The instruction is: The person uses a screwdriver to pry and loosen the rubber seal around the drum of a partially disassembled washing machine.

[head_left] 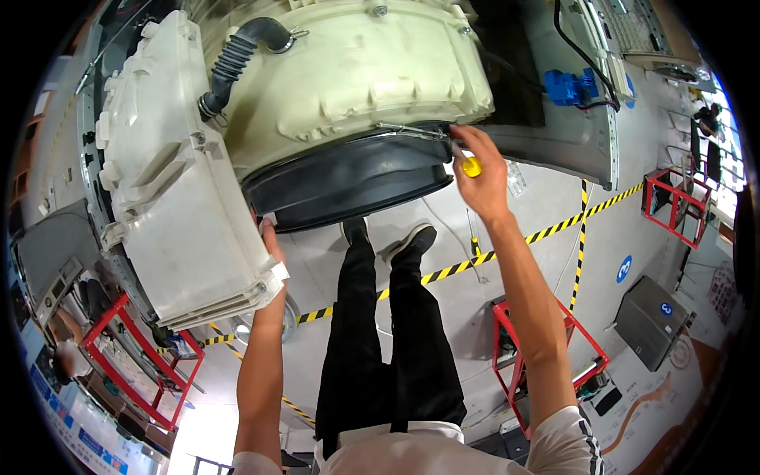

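Head view: the right hand (481, 170) is closed on a yellow-handled screwdriver (467, 162), its tip at the wire clamp (412, 131) on the drum's black gasket (348, 178) — prying looks underway. The left hand (271, 245), grip hidden, steadies the white detergent housing (178, 198). Next likely needs careful leverage along the rim.

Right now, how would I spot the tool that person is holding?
Find the big cream washing-machine tub, then its black rubber door seal. At the seal's right edge, the right hand holds a screwdriver; its bright yellow handle is the only yellow there.
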